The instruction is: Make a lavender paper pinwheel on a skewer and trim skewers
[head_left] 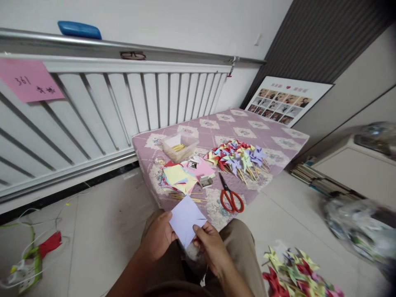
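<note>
A lavender paper square point(186, 219) with slits at its corners is held over my lap. My left hand point(159, 235) grips its left edge, and my right hand point(210, 246) pinches its lower right side with the thumb on top. Just beyond lie thin wooden sticks point(188, 198) and a stack of coloured paper squares point(177, 175) on the table. Red-handled scissors point(231, 200) rest to the right, near the front edge. Two small boxes point(206, 180) sit beside the papers. Behind them stands a clear plastic container point(179, 146) with more sticks.
Finished paper pinwheels point(238, 159) are piled on the cloth-covered table point(213, 123); more pinwheels point(297, 272) lie on the floor at lower right. A radiator point(161, 97) runs behind. A power strip point(29, 270) with cables is at lower left.
</note>
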`<state>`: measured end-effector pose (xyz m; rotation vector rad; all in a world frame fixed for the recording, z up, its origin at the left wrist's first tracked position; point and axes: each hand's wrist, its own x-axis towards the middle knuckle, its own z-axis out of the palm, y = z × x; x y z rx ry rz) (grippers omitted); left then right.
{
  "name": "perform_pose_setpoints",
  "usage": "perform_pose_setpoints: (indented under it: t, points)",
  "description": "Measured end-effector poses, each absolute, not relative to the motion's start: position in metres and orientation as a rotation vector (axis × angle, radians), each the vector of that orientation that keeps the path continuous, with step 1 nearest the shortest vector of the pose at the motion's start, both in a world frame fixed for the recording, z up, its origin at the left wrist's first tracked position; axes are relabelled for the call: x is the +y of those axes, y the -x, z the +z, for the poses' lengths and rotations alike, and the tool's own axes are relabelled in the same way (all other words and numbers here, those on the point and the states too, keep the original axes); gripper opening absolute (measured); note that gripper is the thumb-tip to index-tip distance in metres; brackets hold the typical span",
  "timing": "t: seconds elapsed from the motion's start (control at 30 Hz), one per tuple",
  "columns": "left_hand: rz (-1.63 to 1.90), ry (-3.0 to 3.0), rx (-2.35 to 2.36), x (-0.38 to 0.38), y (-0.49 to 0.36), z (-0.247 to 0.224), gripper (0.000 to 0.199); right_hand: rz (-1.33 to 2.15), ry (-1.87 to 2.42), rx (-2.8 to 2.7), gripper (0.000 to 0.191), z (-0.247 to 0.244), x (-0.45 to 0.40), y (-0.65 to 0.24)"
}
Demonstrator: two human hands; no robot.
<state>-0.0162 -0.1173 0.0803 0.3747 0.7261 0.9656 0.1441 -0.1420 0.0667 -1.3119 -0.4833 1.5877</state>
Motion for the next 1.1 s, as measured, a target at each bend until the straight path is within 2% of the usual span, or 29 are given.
perform_pose_setpoints:
  t: [0.13,0.27,0.33,0.47,0.57,0.9,1.1]
  points:
    - [0.900,-0.420,0.755,-0.122,0.017,0.076,0.020,1.588,1.339,-0.612,0.036,0.064,-0.146,-0.149]
    - [0.910,-0.355,0.821,-0.128,0.007,0.068,0.022,1.552,1.388,-0.817,0.038,0.053,-0.140,-0.161]
    - [0.954,-0.294,0.873,-0.128,0.005,0.066,0.019,1.379,1.458,-0.932,0.034,0.048,-0.127,-0.181]
    - [1.058,-0.171,0.985,-0.123,0.009,0.065,0.017,0.675,1.756,-1.186,0.018,0.043,-0.087,-0.244]
    - [1.125,-0.115,1.035,-0.120,0.010,0.064,0.017,0.522,1.871,-1.178,0.019,0.038,-0.063,-0.289]
    - [1.265,-0.003,0.963,-0.111,0.002,0.088,0.009,0.561,2.124,-1.320,0.038,0.021,-0.046,-0.318]
    - [1.309,0.007,0.920,-0.105,0.002,0.098,0.011,0.886,1.994,-1.010,0.046,0.039,-0.086,-0.308]
